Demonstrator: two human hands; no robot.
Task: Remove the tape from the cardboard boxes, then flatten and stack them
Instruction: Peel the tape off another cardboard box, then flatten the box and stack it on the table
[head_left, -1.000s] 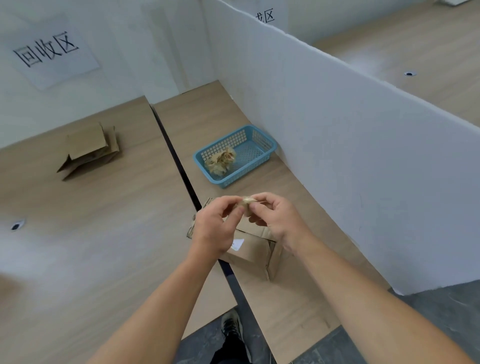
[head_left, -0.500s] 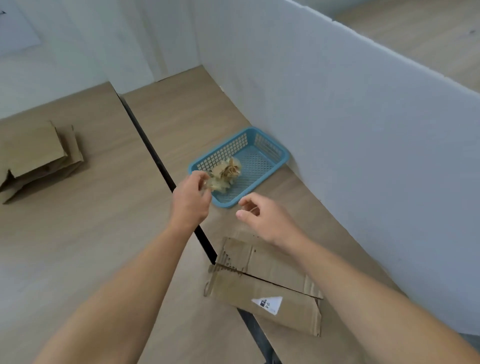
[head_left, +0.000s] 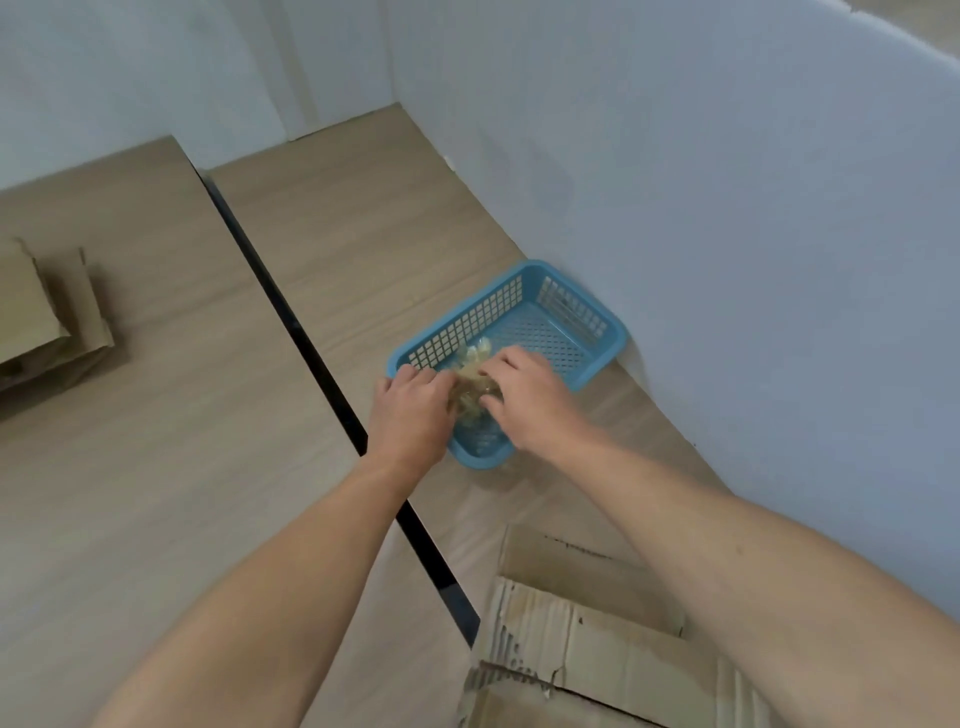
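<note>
Both my hands meet over the near end of a blue plastic basket (head_left: 574, 296) by the white partition. Between them is a crumpled wad of yellowish clear tape (head_left: 470, 379). My left hand (head_left: 410, 415) has its fingertips curled onto the wad's left side. From the right, my right hand (head_left: 530, 400) pinches the same wad. How much of the wad lies in the basket is hidden by my hands. A cardboard box (head_left: 582, 654) with opened flaps lies at the bottom of the view, under my right forearm.
A stack of flattened cardboard boxes (head_left: 41, 322) lies at the far left on the left wooden table. A dark gap (head_left: 291, 322) runs between the two tables. The white partition wall (head_left: 727, 260) closes off the right side, right behind the basket.
Both hands have moved forward from above the cardboard box to the basket. The left hand carried the tape wad there, and the right hand has now joined it on the wad.
</note>
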